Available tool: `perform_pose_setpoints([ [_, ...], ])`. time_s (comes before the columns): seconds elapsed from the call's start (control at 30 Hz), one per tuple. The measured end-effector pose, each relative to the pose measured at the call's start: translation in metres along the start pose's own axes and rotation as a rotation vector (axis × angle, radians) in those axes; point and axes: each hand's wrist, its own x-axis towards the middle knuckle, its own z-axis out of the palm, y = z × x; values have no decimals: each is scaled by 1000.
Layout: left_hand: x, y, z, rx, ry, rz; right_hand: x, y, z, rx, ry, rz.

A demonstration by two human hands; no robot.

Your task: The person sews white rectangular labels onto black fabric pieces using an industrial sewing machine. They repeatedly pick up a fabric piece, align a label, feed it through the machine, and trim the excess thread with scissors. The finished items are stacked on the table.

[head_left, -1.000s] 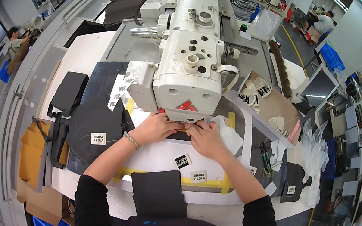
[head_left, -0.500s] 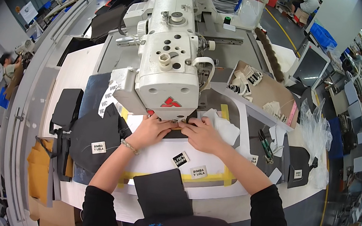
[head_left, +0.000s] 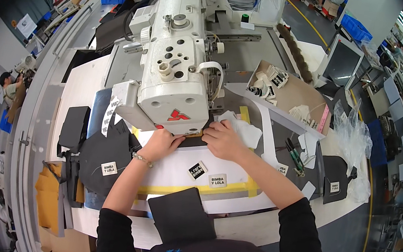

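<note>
A white industrial sewing machine [head_left: 172,93] reaches down in front of me. Under its head lies a black piece of material [head_left: 192,143], its far part hidden by the machine. My left hand [head_left: 159,144] holds its left side, fingers drawn together at the edge. On the other side my right hand [head_left: 224,140] has its fingers bent over the piece's right edge; the fingertips are partly hidden. Nearer to me, a black label [head_left: 198,171] and a cream label [head_left: 217,180] lie on a white sheet [head_left: 174,166] edged with yellow tape.
Black cut pieces [head_left: 104,150] lie at left, one bearing a cream label. An open cardboard box [head_left: 295,93] of labels stands at right, near green-handled snips [head_left: 295,156] and clear plastic [head_left: 352,143]. A black panel [head_left: 183,214] lies close to my body.
My hands have moved apart: the left slid back from beneath the machine head, uncovering more of the black piece. The right stays at its right edge. The whole view has shifted slightly.
</note>
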Motion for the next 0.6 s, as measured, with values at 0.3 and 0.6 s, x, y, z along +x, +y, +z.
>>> perform_pose_setpoints([
  [0.3,1,3,-6,-29,-25,-23,-4,-3,-2,-42,-102,-12],
  [0.6,-15,14,-55,179,-82,-37,-14,-1,-35,-35,-279,161],
])
